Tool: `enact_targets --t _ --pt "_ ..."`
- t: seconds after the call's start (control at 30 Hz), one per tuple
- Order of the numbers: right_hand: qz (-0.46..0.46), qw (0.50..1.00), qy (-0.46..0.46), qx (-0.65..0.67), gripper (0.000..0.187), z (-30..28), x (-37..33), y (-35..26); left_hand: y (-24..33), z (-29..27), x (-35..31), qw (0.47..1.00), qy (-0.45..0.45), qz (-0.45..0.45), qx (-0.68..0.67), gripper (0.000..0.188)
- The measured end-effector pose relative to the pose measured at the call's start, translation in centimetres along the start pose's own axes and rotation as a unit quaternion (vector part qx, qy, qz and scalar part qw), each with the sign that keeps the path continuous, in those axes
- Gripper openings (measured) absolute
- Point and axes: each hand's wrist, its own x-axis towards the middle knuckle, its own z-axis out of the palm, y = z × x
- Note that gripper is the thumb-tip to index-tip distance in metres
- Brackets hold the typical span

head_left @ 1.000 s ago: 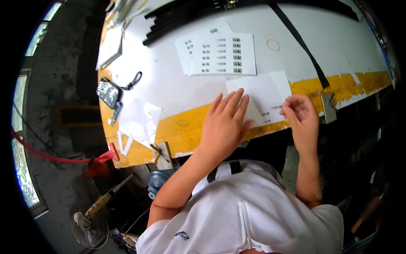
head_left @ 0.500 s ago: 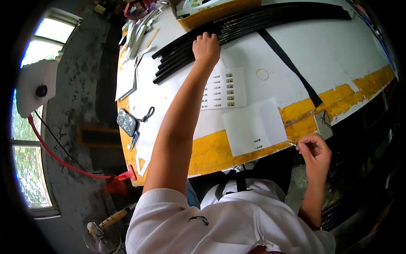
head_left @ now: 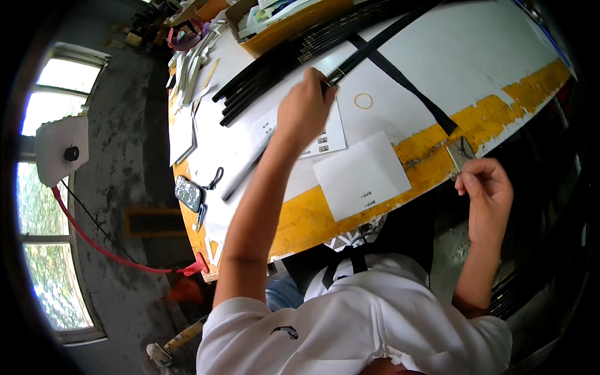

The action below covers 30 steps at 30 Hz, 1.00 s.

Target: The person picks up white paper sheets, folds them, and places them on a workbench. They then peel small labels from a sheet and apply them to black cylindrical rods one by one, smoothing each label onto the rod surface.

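Observation:
My left hand (head_left: 306,106) is closed round a long black rod (head_left: 381,40) with a shiny band. The rod slants over the table, its near end passing under my forearm. Beyond it lies a bundle of similar black rods (head_left: 250,87). My right hand (head_left: 487,190) is at the table's near right edge, thumb and fingers pinched on a thin metal tool, mostly hidden. Close to its fingertips is a small pale metal plate (head_left: 459,155). A white sheet with small dark marks (head_left: 359,172) lies between my hands, and a printed label sheet (head_left: 334,134) is partly under my left hand.
A cardboard box (head_left: 269,40) stands at the back. A dark strip (head_left: 409,87) and a rubber band (head_left: 363,100) lie on the table (head_left: 475,62). A dark speckled case (head_left: 189,193) is at the left, near a red clamp (head_left: 199,265) on the edge.
My left hand has drawn one black rod out of the bundle and brought it nearer. My right hand has moved right and up, beside the metal plate. The whole view has shifted slightly.

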Motion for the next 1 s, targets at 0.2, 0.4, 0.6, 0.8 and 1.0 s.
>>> enact_targets --t 0.2,0.4,0.6,0.8,1.0 --pt "-0.060 0.992 -0.028 0.111 0.011 3.0 -0.5 -3.8 8.5 -2.1 -9.4 0.778 -0.176 -0.049 -0.601 0.029" --pt "-0.108 0.988 -0.057 0.092 0.013 6.0 -1.9 -6.3 12.1 -4.5 -12.9 0.684 -0.147 -0.047 -0.713 0.049" --pt "-0.126 0.984 -0.098 0.076 0.014 8.6 -2.5 -7.1 10.9 -4.4 -13.7 0.649 -0.144 -0.018 -0.747 0.042" --pt "-0.135 0.981 -0.132 0.040 0.014 10.0 -3.1 -6.4 10.3 -4.1 -15.3 0.611 -0.148 -0.021 -0.778 0.071" --pt "-0.136 0.985 -0.105 0.009 0.013 10.6 -3.9 -5.1 9.6 -3.3 -16.3 0.587 -0.144 -0.015 -0.796 0.077"
